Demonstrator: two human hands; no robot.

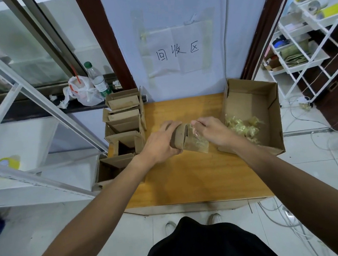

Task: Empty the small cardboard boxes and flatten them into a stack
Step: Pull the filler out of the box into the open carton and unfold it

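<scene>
Head view, live: a small cardboard box (180, 136) is gripped by the left hand (161, 143), fingers curled over its top. It is held tipped on its side just above the wooden surface (189, 179), its open mouth turned to the right. The tilt is judged deliberate, since the mouth is presented to the right hand (212, 130), whose fingertips are pinched on a clear plastic packet (197, 144) hanging partly out of the box. Both hands are therefore clamped, one on the box and one on the packet, and they are nearly touching over the middle of the surface.

Just beside the right hand a large open carton (252, 100) is stood at the right edge, top open. Yellowish packets (243, 128) are heaped in its near half, so it is taken as the drop place for the contents. Only a short sweep rightward seems called for, though the carton's left wall would have to be cleared first.

Along the left edge a row of small boxes (124, 121) is lined up with flaps raised — within easy reach of the left hand, and judged to be waiting their turn. No flattened stack can be made out. Bare wood is left between the hands and the near edge, and that strip is judged the likeliest room for pressing this box flat once it is emptied
</scene>
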